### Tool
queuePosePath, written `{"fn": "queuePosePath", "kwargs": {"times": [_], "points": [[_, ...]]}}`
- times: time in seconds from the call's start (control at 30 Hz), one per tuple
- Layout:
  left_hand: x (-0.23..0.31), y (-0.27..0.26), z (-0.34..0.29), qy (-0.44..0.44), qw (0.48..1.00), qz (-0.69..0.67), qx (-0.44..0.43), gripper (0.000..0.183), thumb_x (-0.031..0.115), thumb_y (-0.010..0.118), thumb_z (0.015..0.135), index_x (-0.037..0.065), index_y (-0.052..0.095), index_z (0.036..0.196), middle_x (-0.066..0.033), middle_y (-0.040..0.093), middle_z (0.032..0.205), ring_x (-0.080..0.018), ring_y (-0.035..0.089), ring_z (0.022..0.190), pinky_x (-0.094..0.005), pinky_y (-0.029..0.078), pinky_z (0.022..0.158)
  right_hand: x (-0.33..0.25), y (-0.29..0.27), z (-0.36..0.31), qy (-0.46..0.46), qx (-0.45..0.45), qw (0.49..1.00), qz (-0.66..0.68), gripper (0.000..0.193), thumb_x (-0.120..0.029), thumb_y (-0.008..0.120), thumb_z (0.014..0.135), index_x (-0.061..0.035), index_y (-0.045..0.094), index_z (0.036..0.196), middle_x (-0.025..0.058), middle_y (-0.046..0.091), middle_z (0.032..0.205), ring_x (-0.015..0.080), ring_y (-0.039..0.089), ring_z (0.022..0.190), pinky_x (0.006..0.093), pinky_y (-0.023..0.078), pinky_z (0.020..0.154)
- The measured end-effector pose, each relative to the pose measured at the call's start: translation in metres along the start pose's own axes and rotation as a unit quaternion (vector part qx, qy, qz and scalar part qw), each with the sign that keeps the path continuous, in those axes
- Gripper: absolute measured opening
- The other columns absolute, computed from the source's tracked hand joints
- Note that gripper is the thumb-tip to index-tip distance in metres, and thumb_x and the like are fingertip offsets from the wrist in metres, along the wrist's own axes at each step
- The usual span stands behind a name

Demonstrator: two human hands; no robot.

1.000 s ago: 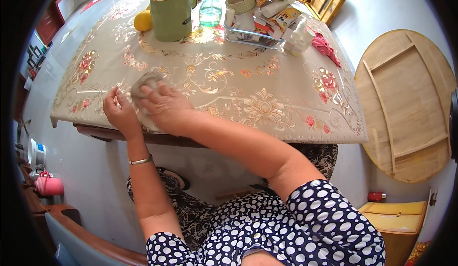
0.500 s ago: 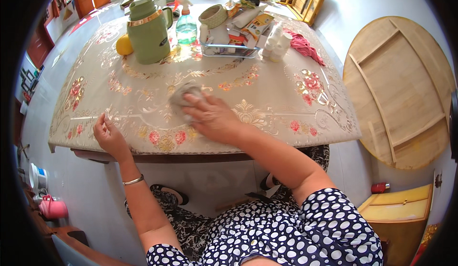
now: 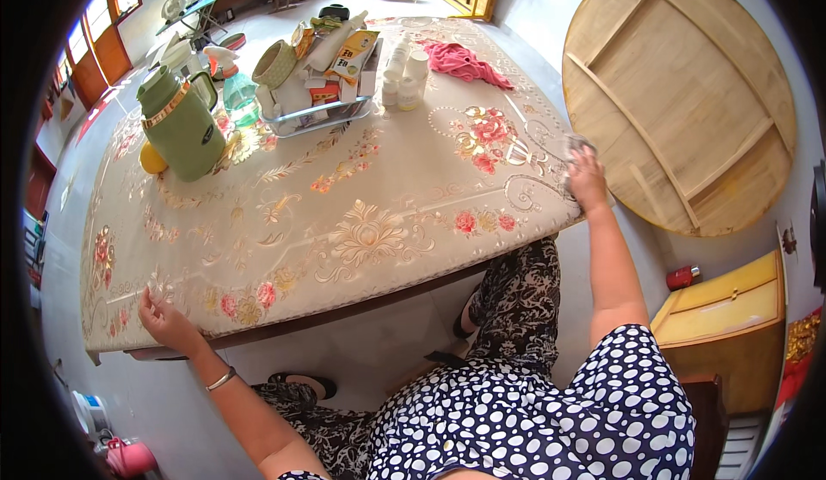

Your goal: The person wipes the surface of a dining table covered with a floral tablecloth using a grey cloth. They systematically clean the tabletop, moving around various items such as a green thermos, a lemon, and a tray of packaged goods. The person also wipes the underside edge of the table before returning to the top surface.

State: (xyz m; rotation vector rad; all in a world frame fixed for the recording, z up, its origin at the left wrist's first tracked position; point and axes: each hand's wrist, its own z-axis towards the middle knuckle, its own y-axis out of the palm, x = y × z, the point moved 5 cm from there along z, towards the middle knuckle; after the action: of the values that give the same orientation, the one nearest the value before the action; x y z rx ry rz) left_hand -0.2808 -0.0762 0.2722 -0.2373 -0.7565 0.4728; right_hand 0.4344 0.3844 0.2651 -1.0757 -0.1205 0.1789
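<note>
My right hand (image 3: 588, 181) is at the right edge of the table, closed on a grey cloth (image 3: 576, 146) pressed against the tablecloth's border. Most of the rag is hidden under the fingers. Near the table's front left corner, my left hand (image 3: 169, 323) rests with loosely bent fingers and nothing in it. Between the hands lies a beige tablecloth (image 3: 327, 222) patterned with red flowers and gold scrolls.
At the back stand a green thermos jug (image 3: 182, 132), a spray bottle (image 3: 240, 97), a glass tray (image 3: 323, 120) heaped with packages, white bottles (image 3: 408, 93) and a pink cloth (image 3: 467, 64). A round wooden board (image 3: 688, 101) leans on the wall at right.
My right hand has swept the grey cloth from the table's middle to its right edge. My left hand stays near the front left edge. The view has turned rightward.
</note>
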Motion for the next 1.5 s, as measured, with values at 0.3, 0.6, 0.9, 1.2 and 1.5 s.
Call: {"fn": "queuePosePath", "kwargs": {"times": [0.3, 0.6, 0.9, 1.2, 1.5], "points": [[-0.011, -0.008, -0.001, -0.005, 1.000, -0.008, 0.024, 0.021, 0.013, 0.053, 0.095, 0.002, 0.062, 0.110, -0.0115, 0.064, 0.108, -0.0231, 0.061, 0.095, -0.0327, 0.049, 0.080, -0.042, -0.043, -0.071, -0.078, 0.031, 0.992, 0.098, 0.037, -0.013, 0.058, 0.087, -0.0089, 0.058, 0.123, 0.0104, 0.046, 0.138, 0.0338, 0.043, 0.122, 0.0433, 0.033, 0.106], [0.003, -0.011, 0.000, -0.066, 0.991, -0.111, 0.041, 0.018, 0.012, 0.054, 0.095, 0.001, 0.063, 0.107, -0.0086, 0.065, 0.102, -0.0187, 0.060, 0.092, -0.0308, 0.049, 0.079, -0.222, -0.108, -0.132, -0.288, -0.025, 0.936, 0.203, 0.039, -0.009, 0.060, 0.084, -0.0070, 0.057, 0.123, 0.0129, 0.045, 0.141, 0.0395, 0.038, 0.127, 0.0499, 0.031, 0.107], [-0.025, -0.073, 0.010, -0.218, 0.915, -0.309, 0.141, 0.018, 0.009, 0.053, 0.095, 0.003, 0.062, 0.109, -0.0047, 0.065, 0.101, -0.0113, 0.060, 0.096, -0.0258, 0.046, 0.082, -0.404, -0.144, -0.166, -0.506, -0.069, 0.823, 0.247, 0.061, -0.007, 0.070, 0.065, -0.0136, 0.057, 0.124, 0.0070, 0.044, 0.141, 0.0369, 0.042, 0.125, 0.0443, 0.039, 0.102], [-0.040, -0.067, 0.010, -0.223, 0.918, -0.310, 0.105, 0.019, 0.010, 0.053, 0.096, 0.000, 0.061, 0.110, -0.0063, 0.064, 0.102, -0.0125, 0.059, 0.095, -0.0254, 0.045, 0.084, -0.614, -0.164, -0.220, -0.677, 0.040, 0.686, 0.264, 0.063, -0.013, 0.059, 0.076, -0.0153, 0.044, 0.137, 0.0106, 0.034, 0.144, 0.0374, 0.045, 0.119, 0.0437, 0.043, 0.098], [-0.023, -0.058, 0.019, -0.152, 0.959, -0.210, 0.117, 0.021, 0.012, 0.053, 0.096, 0.000, 0.061, 0.110, -0.0086, 0.064, 0.105, -0.0167, 0.059, 0.096, -0.0293, 0.047, 0.084, -0.728, -0.158, -0.205, -0.591, -0.065, 0.635, 0.494, 0.034, -0.021, 0.056, 0.083, -0.0122, 0.062, 0.115, 0.0098, 0.052, 0.133, 0.0351, 0.047, 0.119, 0.0394, 0.041, 0.100]]}}
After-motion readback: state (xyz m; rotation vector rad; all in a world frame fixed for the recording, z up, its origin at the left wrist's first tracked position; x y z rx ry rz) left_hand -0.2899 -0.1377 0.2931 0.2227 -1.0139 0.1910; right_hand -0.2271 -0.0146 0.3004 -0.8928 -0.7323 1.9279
